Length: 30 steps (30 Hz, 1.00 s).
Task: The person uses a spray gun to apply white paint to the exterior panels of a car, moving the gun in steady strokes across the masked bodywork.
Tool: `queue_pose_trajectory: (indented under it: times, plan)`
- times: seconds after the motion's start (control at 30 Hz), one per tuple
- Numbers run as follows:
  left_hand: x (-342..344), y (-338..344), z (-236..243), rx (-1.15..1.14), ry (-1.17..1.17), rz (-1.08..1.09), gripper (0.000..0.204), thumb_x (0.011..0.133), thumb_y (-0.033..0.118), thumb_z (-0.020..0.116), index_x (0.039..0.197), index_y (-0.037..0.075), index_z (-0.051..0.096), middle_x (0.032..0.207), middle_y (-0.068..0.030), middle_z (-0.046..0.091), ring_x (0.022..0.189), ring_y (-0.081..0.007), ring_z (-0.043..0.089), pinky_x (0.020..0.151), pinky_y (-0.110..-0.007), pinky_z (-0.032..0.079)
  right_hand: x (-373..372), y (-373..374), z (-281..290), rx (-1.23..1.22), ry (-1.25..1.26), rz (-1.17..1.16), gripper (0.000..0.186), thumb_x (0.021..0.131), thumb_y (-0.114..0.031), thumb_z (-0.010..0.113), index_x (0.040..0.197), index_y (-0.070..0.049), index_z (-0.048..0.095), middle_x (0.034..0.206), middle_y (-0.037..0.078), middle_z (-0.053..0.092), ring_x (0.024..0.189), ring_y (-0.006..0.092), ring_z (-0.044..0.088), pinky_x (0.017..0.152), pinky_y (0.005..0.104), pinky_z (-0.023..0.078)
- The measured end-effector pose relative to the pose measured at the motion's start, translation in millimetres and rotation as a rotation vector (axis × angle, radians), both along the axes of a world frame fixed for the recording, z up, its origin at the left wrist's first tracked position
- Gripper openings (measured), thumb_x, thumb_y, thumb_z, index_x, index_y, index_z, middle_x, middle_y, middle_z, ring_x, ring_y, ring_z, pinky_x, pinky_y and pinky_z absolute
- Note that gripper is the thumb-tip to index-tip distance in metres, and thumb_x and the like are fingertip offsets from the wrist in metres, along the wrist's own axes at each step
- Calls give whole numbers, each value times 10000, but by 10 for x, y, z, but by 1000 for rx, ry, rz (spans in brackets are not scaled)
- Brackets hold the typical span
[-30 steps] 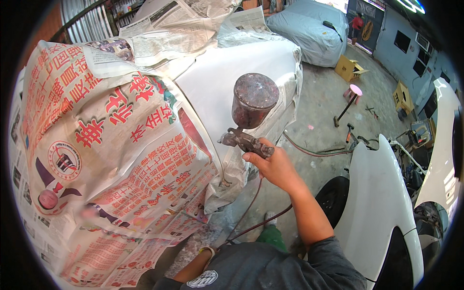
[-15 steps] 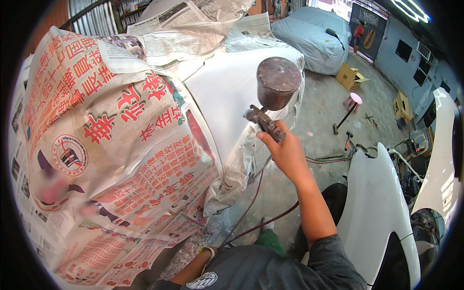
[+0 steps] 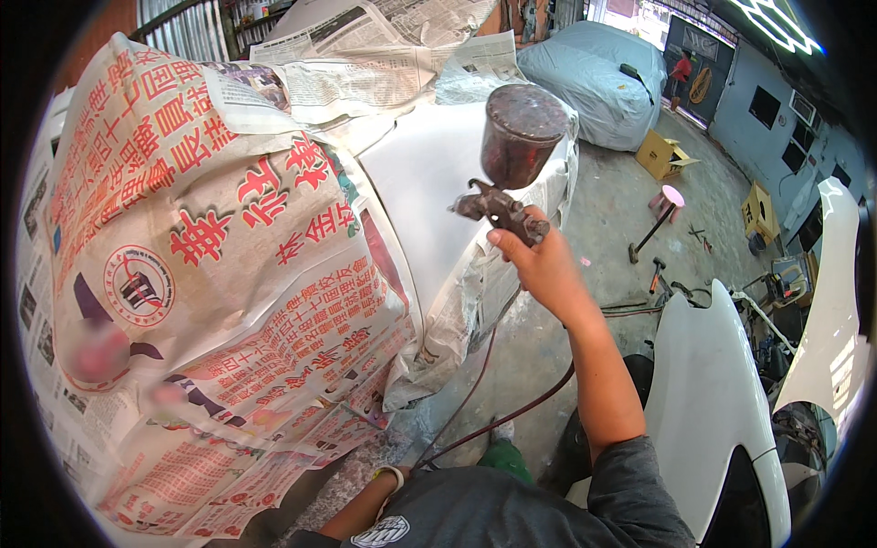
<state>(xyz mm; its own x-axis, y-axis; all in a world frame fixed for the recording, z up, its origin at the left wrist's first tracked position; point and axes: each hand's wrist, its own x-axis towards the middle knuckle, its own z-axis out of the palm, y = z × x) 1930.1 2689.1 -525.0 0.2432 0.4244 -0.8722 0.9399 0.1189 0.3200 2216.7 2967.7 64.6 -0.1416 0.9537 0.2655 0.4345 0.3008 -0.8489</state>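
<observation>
My right hand (image 3: 551,272) is wrapped round the handle of a spray gun (image 3: 498,212), whose dark, paint-stained cup (image 3: 521,137) stands on top. The gun's nozzle points left, above a white car panel (image 3: 425,169) framed by masking newspaper (image 3: 466,315), with a gap between them. Low in front of my body, my left hand (image 3: 405,473) is closed where the dark red air hose (image 3: 493,423) loops; its fingers are mostly hidden by my shirt. A band circles the left wrist.
Large printed paper sheets (image 3: 219,274) drape the car at left. A covered car (image 3: 594,82), cardboard box (image 3: 662,155), pink stool (image 3: 671,196) and hammers (image 3: 656,274) stand or lie farther off. White loose car panels (image 3: 708,365) stand close at my right. A person (image 3: 681,68) is far back.
The spray gun in my right hand has turned, its nozzle shifting slightly left, and its cup sits a little higher in view. My left hand stays low by the hose.
</observation>
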Motion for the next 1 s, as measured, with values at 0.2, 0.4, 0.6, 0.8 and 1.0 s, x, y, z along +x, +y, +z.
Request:
queue_pose_trajectory:
  times: [0.2,0.4,0.6,0.8,1.0]
  plan:
    - [31,16,127,3,-3,31,417,951,225,500,1317,69,623,1324,-221,628,1209,-388,613,995,-485,472,-80,-59,181,76,-73,-64,530,906,-417,728,1142,36,586,776,219,679,731,415,655,668,445,485]
    - [93,66,262,7,-9,42,408,958,195,478,1323,74,615,1314,-228,632,1191,-399,619,991,-494,469,-233,-155,306,69,-42,122,436,926,-384,713,1038,24,607,716,134,648,635,275,628,636,417,487]
    - [81,80,252,53,-43,20,403,964,202,474,1323,83,614,1295,-227,642,1174,-395,628,984,-488,469,-277,-128,603,-82,56,257,407,922,-373,728,997,12,619,709,58,632,611,137,596,582,328,482]
    - [110,87,315,169,-119,108,403,968,268,497,1317,110,624,1301,-220,644,1166,-382,635,989,-459,466,-239,211,570,143,36,99,423,924,-391,717,1022,8,615,665,52,601,478,137,545,476,302,447]
    - [248,155,626,137,-144,42,379,977,183,481,1311,58,610,1340,-231,607,1230,-378,600,998,-445,487,-342,71,804,95,-13,42,426,932,-394,700,1019,12,604,629,45,556,490,139,548,485,311,443]
